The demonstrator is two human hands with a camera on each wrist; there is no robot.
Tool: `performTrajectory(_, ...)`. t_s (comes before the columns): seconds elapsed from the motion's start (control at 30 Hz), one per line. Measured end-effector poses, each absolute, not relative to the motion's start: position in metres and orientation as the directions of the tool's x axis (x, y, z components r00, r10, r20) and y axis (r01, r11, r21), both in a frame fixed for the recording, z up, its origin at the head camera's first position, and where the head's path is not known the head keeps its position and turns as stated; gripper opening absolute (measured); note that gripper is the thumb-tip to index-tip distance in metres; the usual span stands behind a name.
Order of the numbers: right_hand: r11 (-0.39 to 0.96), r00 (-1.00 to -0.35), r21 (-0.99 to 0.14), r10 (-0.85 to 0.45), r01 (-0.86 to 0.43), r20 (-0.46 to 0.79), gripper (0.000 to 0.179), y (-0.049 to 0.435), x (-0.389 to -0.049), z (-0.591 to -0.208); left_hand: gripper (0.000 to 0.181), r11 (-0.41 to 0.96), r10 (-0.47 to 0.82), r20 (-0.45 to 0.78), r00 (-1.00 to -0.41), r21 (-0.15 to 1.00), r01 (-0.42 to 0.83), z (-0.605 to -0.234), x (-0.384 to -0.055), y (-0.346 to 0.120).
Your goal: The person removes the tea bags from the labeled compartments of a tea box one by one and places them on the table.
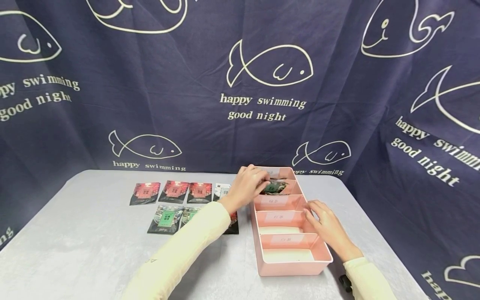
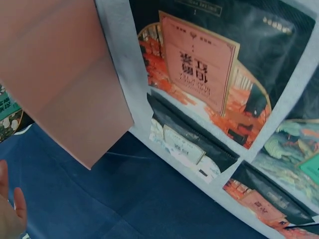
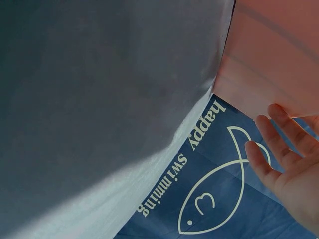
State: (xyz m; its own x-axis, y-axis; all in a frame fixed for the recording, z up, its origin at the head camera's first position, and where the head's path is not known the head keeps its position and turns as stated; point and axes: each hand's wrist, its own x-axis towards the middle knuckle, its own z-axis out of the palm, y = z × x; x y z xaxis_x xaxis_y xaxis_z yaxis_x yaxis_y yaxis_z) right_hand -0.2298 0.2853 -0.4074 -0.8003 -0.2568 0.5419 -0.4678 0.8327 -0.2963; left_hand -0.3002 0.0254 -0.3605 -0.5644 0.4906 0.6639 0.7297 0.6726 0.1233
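My left hand (image 1: pixel 247 185) reaches over the far left rim of a pink divided box (image 1: pixel 258 250). Its curled fingers are at the left edge of a dark tea packet with a green label (image 1: pixel 275 187), tilted in a far compartment. In the left wrist view, that tea packet (image 2: pixel 7 112) shows past the box wall, while the hand's fingertips (image 2: pixel 19 204) appear low at the left; the pinch itself is hidden. On the box's right rim rests my right hand (image 1: pixel 330 225), thumb over the edge. The right wrist view shows its extended fingers (image 3: pixel 279 132) against the outer wall.
Left of the box lie red-labelled packets (image 1: pixel 174 191), a white-labelled packet (image 1: pixel 221 191) and green-labelled packets (image 1: pixel 165 218); the left sleeve (image 1: pixel 187 246) partly covers the near row. White paper labels (image 1: pixel 286 239) mark the dividers. A dark curtain (image 1: pixel 202 104) hangs behind the table.
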Motion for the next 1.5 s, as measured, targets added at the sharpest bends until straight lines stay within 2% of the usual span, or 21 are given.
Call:
performTrajectory(0.4,0.829,-0.795,-0.294,-0.262,-0.476,0.547,0.014,0.285,-0.230,-0.408,0.006,0.619,0.443,0.735,-0.513,0.163,0.768,-0.339,-0.298,0.011)
performTrajectory(0.67,0.825,-0.787,-0.288,-0.270,-0.486,0.555,0.014,0.285,-0.230,-0.408,0.006,0.585,0.447,0.721,-0.529,0.212,0.783,-0.331,-0.293,-0.004)
performTrajectory(0.93,0.825,-0.789,-0.291,-0.266,-0.483,0.554,0.014,0.285,-0.229,-0.407,0.009,0.591,0.465,0.711,-0.528,0.195,0.783,-0.334,-0.286,-0.022)
performTrajectory(1.27,0.824,-0.789,-0.291,-0.270,-0.486,0.552,0.014,0.286,-0.229,-0.408,0.005,0.584,0.447,0.729,-0.519,0.202,0.786,-0.337,-0.278,-0.055)
performTrajectory(1.5,0.822,-0.785,-0.291,-0.269,-0.489,0.558,0.014,0.286,-0.230,-0.407,0.006,0.602,0.423,0.722,-0.548,0.228,0.765,-0.340,-0.269,-0.084)
